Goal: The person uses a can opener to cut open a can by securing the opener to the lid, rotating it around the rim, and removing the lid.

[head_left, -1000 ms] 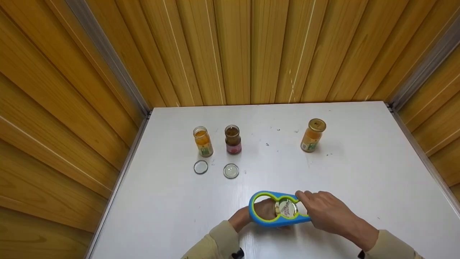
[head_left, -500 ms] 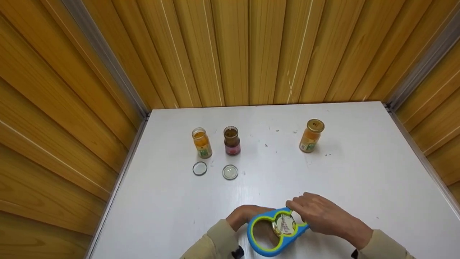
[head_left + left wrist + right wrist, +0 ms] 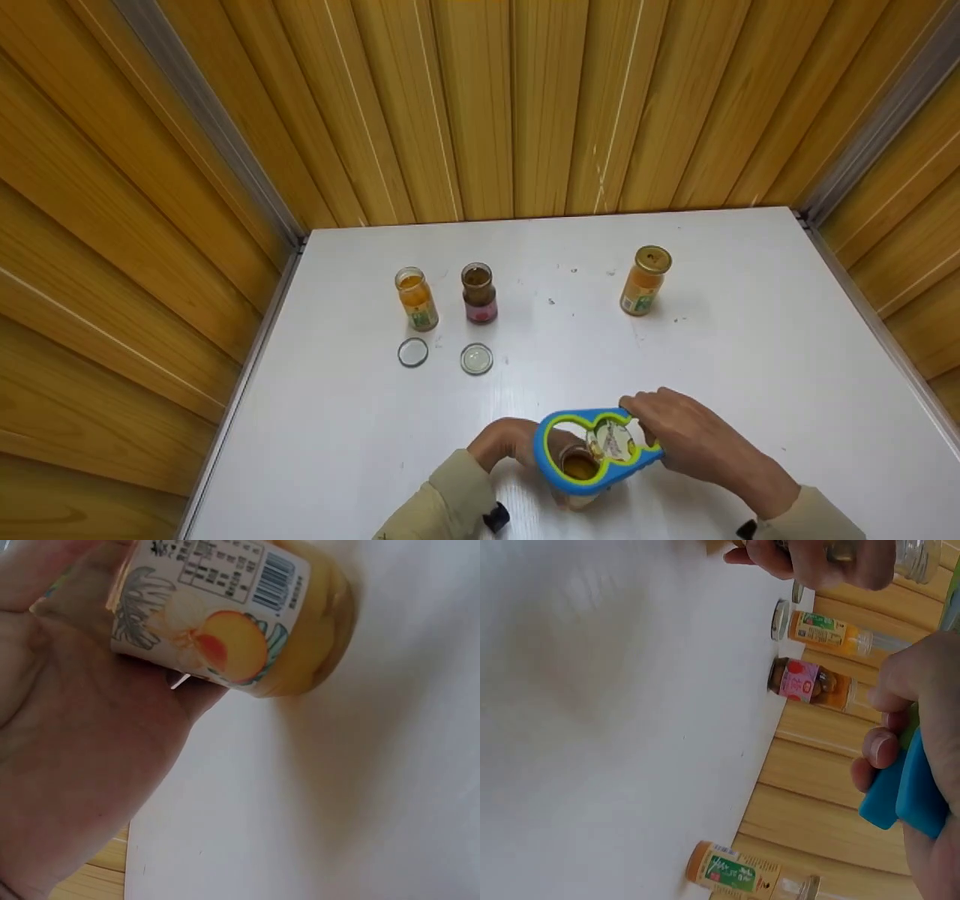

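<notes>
Low in the head view, my left hand point(image 3: 517, 439) grips a glass jar of peach pieces point(image 3: 225, 637), whose printed label shows a peach and a barcode. The jar's uncovered mouth shows through the large loop of a blue and lime-green jar opener point(image 3: 581, 487). My right hand point(image 3: 701, 442) holds the opener by its narrow end, fingers curled round the handle. Caught in the opener's middle opening is a printed lid point(image 3: 615, 439), tipped up at the side of the jar's mouth. The opener hides part of my left hand.
Farther back on the white table point(image 3: 337, 420) stand an uncovered orange-filled jar point(image 3: 420, 306) and an uncovered dark jar point(image 3: 480, 300) with a pink label. Two lids, one left point(image 3: 412, 352) and one right point(image 3: 476, 359), lie before them. A gold-lidded jar point(image 3: 643, 285) stands at right.
The lid has come off the jar in my left hand and now sits in the opener. My right hand first swung the opener toward me, then lifted it up and rightward.
</notes>
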Motion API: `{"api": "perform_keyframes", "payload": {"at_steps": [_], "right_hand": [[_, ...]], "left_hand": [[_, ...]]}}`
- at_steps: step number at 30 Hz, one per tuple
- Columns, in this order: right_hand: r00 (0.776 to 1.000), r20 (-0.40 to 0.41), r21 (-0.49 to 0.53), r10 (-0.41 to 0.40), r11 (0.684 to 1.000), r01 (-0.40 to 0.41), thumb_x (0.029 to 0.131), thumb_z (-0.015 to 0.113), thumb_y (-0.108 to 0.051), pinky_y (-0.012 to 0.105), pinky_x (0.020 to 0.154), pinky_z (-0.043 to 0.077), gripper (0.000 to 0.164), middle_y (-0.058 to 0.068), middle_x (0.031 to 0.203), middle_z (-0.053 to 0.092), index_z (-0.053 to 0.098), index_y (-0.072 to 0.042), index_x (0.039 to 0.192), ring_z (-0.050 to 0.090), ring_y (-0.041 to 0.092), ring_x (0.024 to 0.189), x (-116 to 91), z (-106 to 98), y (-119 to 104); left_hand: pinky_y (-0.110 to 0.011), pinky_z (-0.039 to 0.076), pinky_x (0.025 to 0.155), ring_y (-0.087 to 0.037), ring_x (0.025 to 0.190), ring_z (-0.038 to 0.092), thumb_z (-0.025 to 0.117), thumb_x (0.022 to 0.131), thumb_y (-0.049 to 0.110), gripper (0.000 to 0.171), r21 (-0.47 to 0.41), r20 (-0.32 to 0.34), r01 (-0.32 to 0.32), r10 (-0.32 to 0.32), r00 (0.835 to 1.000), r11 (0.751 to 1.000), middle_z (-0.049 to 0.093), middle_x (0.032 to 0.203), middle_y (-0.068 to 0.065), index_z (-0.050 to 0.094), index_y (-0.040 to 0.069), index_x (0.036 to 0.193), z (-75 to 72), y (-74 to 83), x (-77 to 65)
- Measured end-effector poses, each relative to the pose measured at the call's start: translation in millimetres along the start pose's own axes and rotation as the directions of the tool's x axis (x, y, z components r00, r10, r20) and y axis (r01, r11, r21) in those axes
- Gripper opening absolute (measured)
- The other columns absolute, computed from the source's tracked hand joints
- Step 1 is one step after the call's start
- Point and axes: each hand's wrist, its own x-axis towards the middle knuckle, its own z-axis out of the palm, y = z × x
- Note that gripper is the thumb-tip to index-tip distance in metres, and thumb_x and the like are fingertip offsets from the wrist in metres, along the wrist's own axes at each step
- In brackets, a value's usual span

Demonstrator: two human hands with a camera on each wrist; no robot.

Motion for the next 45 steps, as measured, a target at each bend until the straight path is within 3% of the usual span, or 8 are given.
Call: {"api": "perform_keyframes", "payload": {"at_steps": [1, 5, 10, 14, 19, 25, 31, 45], "right_hand": [[1.000, -0.017, -0.008, 0.024, 1.000, -0.024, 0.061, 0.094, 0.009, 0.028, 0.070, 0.055, 0.076, -0.013, 0.092, 0.058, 0.059, -0.012, 0.126, 0.051, 0.004, 0.079, -3.3, -0.6, 3.6], [0.989, -0.044, -0.034, 0.139, 0.990, -0.140, 0.067, 0.090, 0.010, 0.032, 0.075, 0.058, 0.070, -0.009, 0.100, 0.066, 0.059, -0.011, 0.126, 0.056, 0.006, 0.084, -16.1, -2.4, 16.8], [0.964, -0.056, -0.059, 0.259, 0.963, -0.262, 0.062, 0.095, 0.007, 0.034, 0.075, 0.058, 0.077, -0.001, 0.107, 0.070, 0.057, -0.008, 0.127, 0.059, 0.011, 0.085, -30.6, -3.5, 31.9], [0.946, -0.081, -0.075, 0.314, 0.945, -0.320, 0.056, 0.097, 0.006, 0.034, 0.071, 0.058, 0.084, 0.003, 0.103, 0.070, 0.057, -0.006, 0.128, 0.058, 0.012, 0.080, -41.3, -3.1, 42.8], [0.924, -0.082, -0.056, 0.374, 0.924, -0.378, 0.057, 0.097, 0.006, 0.038, 0.072, 0.060, 0.086, 0.008, 0.099, 0.070, 0.056, -0.002, 0.131, 0.059, 0.014, 0.079, -49.7, -4.5, 50.0], [0.900, -0.062, -0.025, 0.431, 0.901, -0.433, 0.059, 0.097, 0.005, 0.045, 0.075, 0.061, 0.086, 0.011, 0.102, 0.069, 0.054, 0.000, 0.133, 0.061, 0.018, 0.082, -52.9, -7.5, 52.0], [0.898, -0.087, -0.031, 0.432, 0.899, -0.436, 0.055, 0.096, 0.009, 0.042, 0.073, 0.060, 0.089, 0.009, 0.099, 0.068, 0.054, -0.002, 0.132, 0.061, 0.018, 0.081, -57.8, -4.1, 54.5], [0.841, -0.018, 0.039, 0.540, 0.841, -0.539, 0.059, 0.093, 0.011, 0.053, 0.078, 0.061, 0.086, 0.017, 0.106, 0.069, 0.052, 0.003, 0.134, 0.064, 0.026, 0.087, -65.5, -8.4, 58.0]], "left_hand": [[-0.017, 0.040, 0.106, 0.003, 0.112, 0.055, 0.073, 0.091, 0.006, 0.045, -0.019, 0.017, -0.011, 0.012, 1.000, 1.000, 0.066, 0.129, 0.000, 0.063, 0.000, 0.134, -2.1, 14.0, -2.0], [-0.020, 0.033, 0.113, 0.001, 0.125, 0.050, 0.082, 0.082, -0.006, 0.068, -0.103, 0.019, -0.056, 0.058, 0.998, 0.993, 0.062, 0.138, 0.003, 0.055, 0.004, 0.144, -5.3, 23.6, 1.0], [-0.022, 0.031, 0.115, 0.000, 0.122, 0.052, 0.080, 0.082, -0.011, 0.065, -0.255, -0.039, -0.074, 0.066, 0.997, 0.964, 0.063, 0.135, 0.003, 0.057, 0.005, 0.140, -18.5, 18.9, -1.2], [-0.024, 0.033, 0.114, -0.003, 0.121, 0.053, 0.079, 0.085, -0.007, 0.058, -0.250, -0.111, -0.106, 0.080, 0.991, 0.962, 0.062, 0.138, -0.007, 0.060, 0.007, 0.137, -31.5, 10.5, -0.2], [-0.025, 0.035, 0.112, -0.004, 0.118, 0.054, 0.083, 0.085, 0.001, 0.055, -0.213, -0.255, -0.099, 0.043, 0.966, 0.972, 0.063, 0.134, -0.003, 0.061, 0.013, 0.133, -46.7, 5.4, 1.6], [-0.030, 0.036, 0.111, -0.007, 0.116, 0.053, 0.085, 0.083, 0.009, 0.058, -0.227, -0.462, -0.046, -0.066, 0.885, 0.973, 0.061, 0.123, 0.010, 0.059, 0.021, 0.134, -66.6, 2.0, 6.5], [-0.032, 0.040, 0.109, -0.012, 0.114, 0.054, 0.083, 0.083, 0.007, 0.064, -0.294, -0.588, -0.054, -0.136, 0.797, 0.954, 0.061, 0.122, 0.004, 0.053, 0.013, 0.140, -82.6, -3.9, 19.1], [-0.042, 0.040, 0.113, -0.021, 0.126, 0.054, 0.088, 0.083, 0.018, 0.073, -0.387, -0.778, -0.052, -0.296, 0.555, 0.921, 0.059, 0.134, -0.004, 0.049, 0.014, 0.144, -109.6, -11.5, 49.6]]}}
